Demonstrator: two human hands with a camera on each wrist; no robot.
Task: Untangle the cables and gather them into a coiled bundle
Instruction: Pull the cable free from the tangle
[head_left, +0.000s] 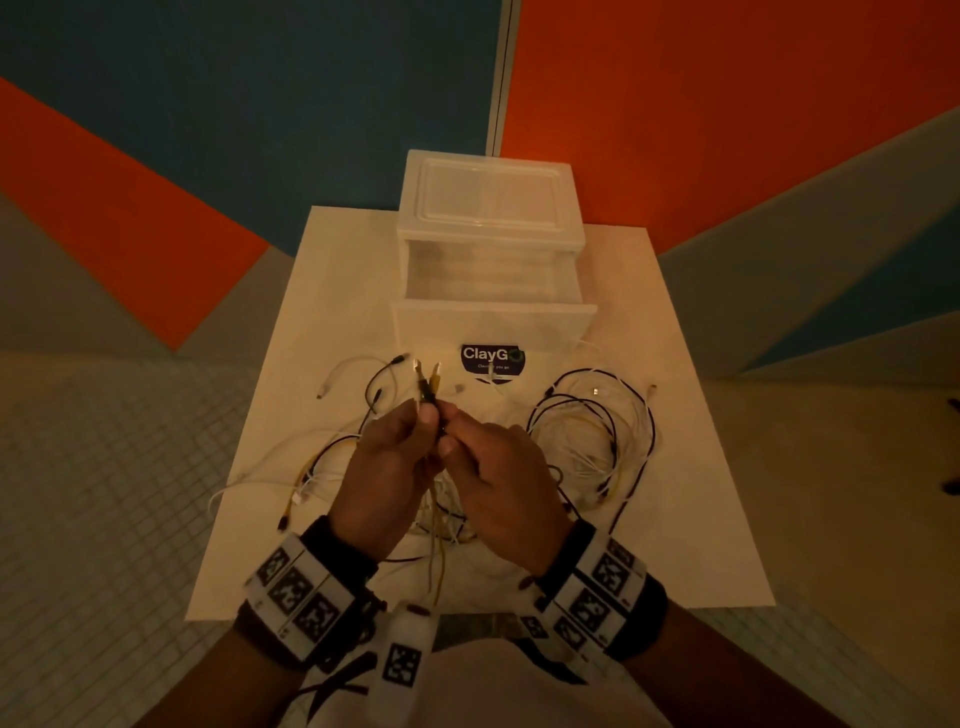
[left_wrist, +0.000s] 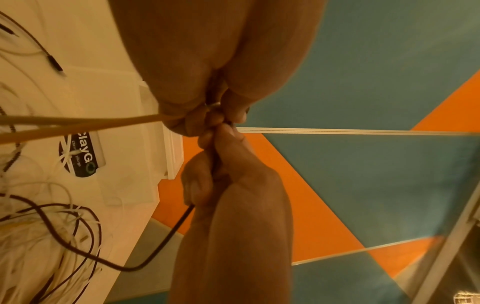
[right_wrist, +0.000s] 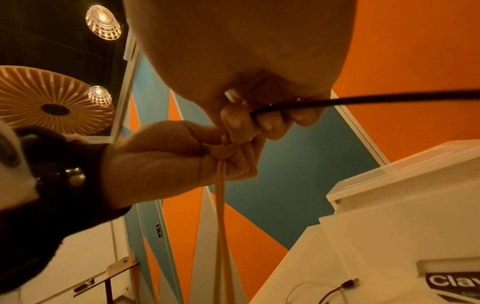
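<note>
Hands meet above the white square table (head_left: 691, 415) — the left hand (head_left: 384, 467) pinches two thin yellow cables (head_left: 435, 551), the right hand (head_left: 498, 483) pinches a thin black cable (right_wrist: 363, 100). Loose white, black and yellow cables (head_left: 592, 436) sprawl at three o'clock. At twelve stands a translucent white plastic drawer box (head_left: 488, 249), its drawer open.

White, black and yellow cables (head_left: 592, 441) sprawl tangled across the table, several connector ends (head_left: 428, 376) lifted together above the heap.
</note>
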